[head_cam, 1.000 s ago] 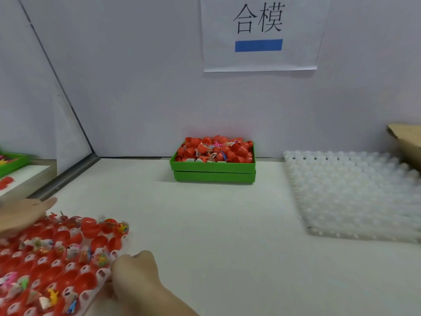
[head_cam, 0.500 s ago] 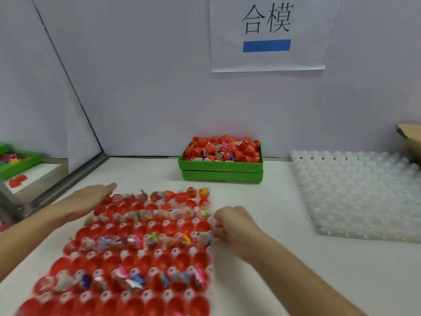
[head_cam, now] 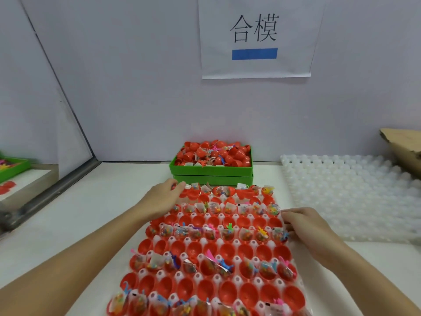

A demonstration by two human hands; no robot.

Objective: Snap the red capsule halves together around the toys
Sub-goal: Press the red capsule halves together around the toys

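Observation:
A white moulded tray [head_cam: 237, 280] lies on the table in front of me, its cups filled with red capsule halves [head_cam: 227, 250]. Rows of empty halves alternate with rows holding small bagged toys [head_cam: 157, 261]. My left hand [head_cam: 164, 199] rests with straight fingers on the tray's far left corner. My right hand [head_cam: 303, 224] has its fingers curled round the tray's right edge, about a third of the way down.
A green box [head_cam: 211, 171] heaped with loose red halves and toys stands just behind the tray against the wall. An empty white moulded tray [head_cam: 346, 195] lies to the right, with cardboard [head_cam: 403, 144] behind it. Another green tray [head_cam: 13, 167] sits far left beyond a partition.
The tray of capsule halves has slid from the near left to the table's middle, up to the green box. Both hands moved with it.

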